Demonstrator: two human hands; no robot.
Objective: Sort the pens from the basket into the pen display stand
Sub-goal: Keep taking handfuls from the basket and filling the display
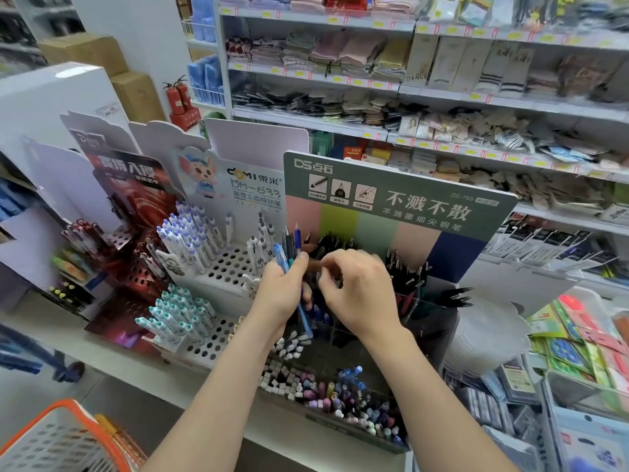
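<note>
My left hand [282, 291] grips a bunch of pens [290, 250], blue, teal and dark ones, upright in front of the green-backed pen display stand [391, 206]. My right hand [357, 291] reaches over to the bunch and pinches a brown pen [315, 265] at its left side. Behind my hands the stand's compartments hold many black pens [406, 272]. An orange and white basket [58, 437] sits at the bottom left corner, with a few pens visible at its right rim.
White perforated stands hold purple-capped pens [190, 233] and teal-capped pens [177, 318] to the left. A clear tray of mixed pens [340, 400] lies below my arms. Packaged stationery [578, 345] is on the right. Shelves of socks and towels [374, 56] rise behind.
</note>
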